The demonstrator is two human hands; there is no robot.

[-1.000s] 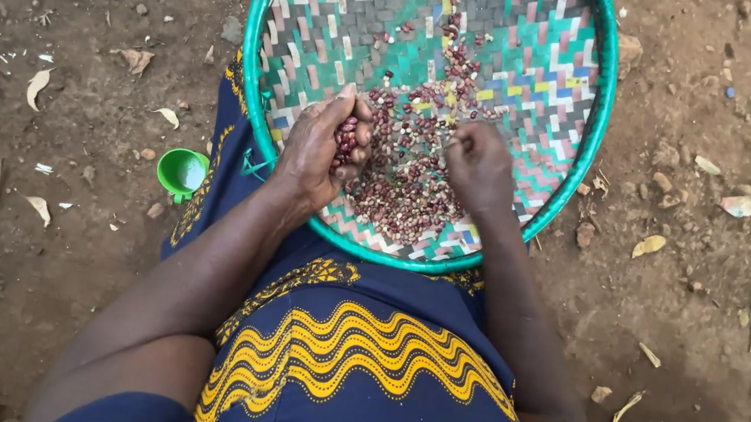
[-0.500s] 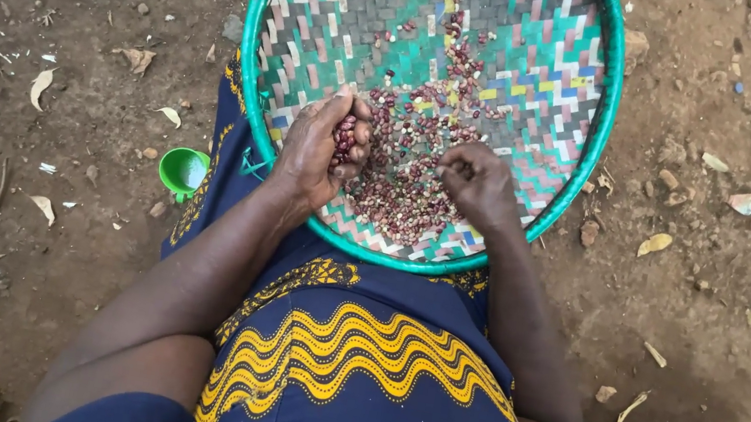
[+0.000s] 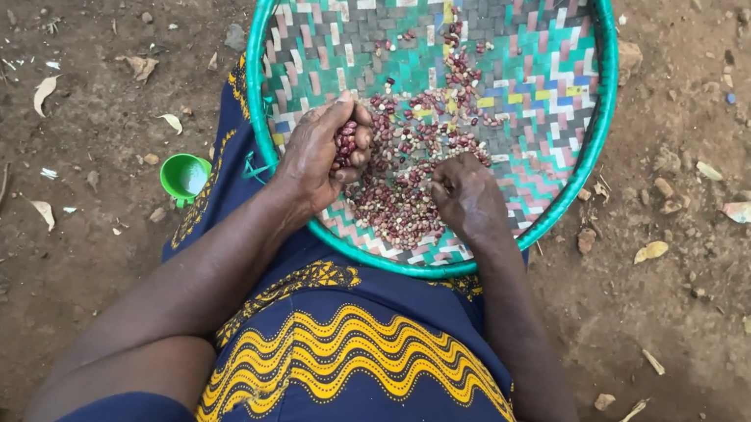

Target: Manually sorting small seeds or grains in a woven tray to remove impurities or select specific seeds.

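The left hand (image 3: 320, 153) cups a handful of beans (image 3: 398, 195) over the woven tray (image 3: 514, 83); the right hand (image 3: 465, 195) pinches among them, fingers narrowed.

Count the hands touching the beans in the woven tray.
2. The left hand cups beans at the tray near edge; the right hand picks through the pile beside it.

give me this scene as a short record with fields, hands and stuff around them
left hand: cupped, holding a handful of beans
right hand: picking among the loose beans
tray: round, woven, many-coloured, green rim, on the lap
cloth: dark blue with yellow wavy pattern
cup: small, green, on dirt beside the left arm
ground: bare earth, dry leaves, stones
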